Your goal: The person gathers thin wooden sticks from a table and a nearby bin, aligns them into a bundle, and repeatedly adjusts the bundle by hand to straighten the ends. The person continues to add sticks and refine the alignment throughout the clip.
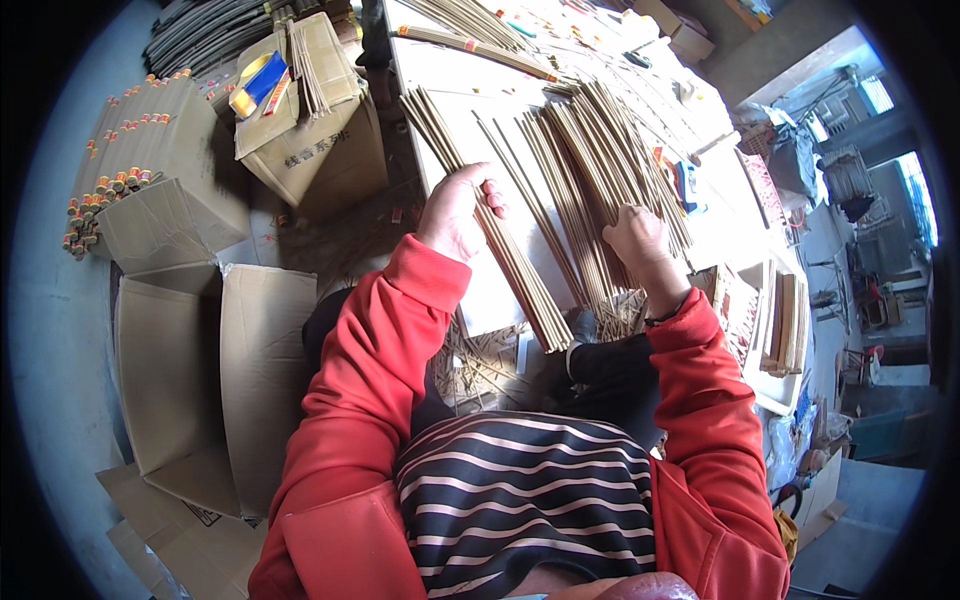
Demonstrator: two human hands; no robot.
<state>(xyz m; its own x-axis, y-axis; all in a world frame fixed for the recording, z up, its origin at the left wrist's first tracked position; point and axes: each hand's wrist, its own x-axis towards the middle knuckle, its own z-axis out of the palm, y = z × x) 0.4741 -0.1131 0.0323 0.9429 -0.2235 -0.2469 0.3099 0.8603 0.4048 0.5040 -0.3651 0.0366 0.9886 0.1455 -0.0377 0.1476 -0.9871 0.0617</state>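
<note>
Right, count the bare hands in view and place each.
2. The left hand grips a narrow bundle of thin brown sticks; the right hand, farther right, is at the wide spread of brown sticks on the white table. No others are visible.

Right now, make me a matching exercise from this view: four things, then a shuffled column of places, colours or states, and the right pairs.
Things:
1. Left hand
2. Right hand
3. Open cardboard box
4. Striped top

Matches:
A. Dark with pale lines
B. Closed around a narrow bundle of sticks
C. To the left of the red left sleeve
D. At the wide spread of sticks

Pairs: 1-B; 2-D; 3-C; 4-A
</note>
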